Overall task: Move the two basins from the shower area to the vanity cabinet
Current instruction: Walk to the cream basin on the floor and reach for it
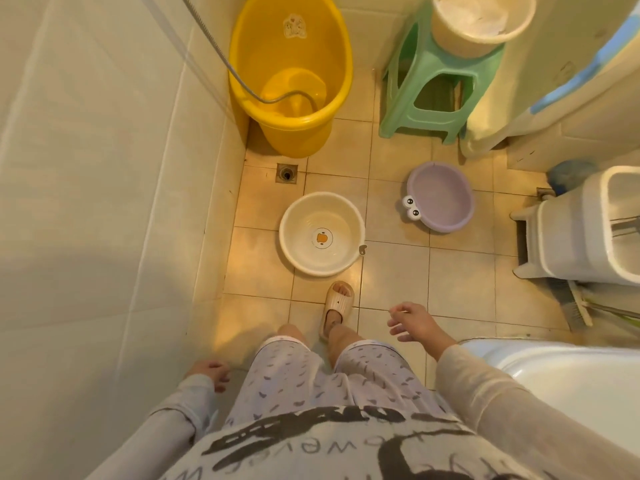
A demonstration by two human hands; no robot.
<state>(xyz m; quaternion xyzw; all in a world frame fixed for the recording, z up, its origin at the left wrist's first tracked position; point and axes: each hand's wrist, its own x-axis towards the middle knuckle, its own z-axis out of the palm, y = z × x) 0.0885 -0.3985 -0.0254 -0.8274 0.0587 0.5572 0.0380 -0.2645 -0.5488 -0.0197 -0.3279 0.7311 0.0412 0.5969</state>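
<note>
A tall yellow tub (291, 74) stands in the far corner of the tiled floor (391, 265), with a little water pooled in its bottom and a metal shower hose (221, 50) dipping over its rim. Beside it, a green stool (433, 98) carries a cream bucket (481, 22) lined with a pale bag. Nearer, the white basin (322, 233) sits upright on the floor by the drain (286, 172), holding nothing, a duck picture printed on its bottom and a small hanging tab at its rim. The purple basin (441, 197), smaller, lies well apart to its right, also holding nothing, with two cartoon frog eyes on its edge. A slippered foot (337, 308) stands just short of the white basin. The right hand (415, 323) hangs over the floor, fingers spread wide and holding nothing; the left hand (209, 372) is by the thigh, fingers loosely curled around nothing.
</note>
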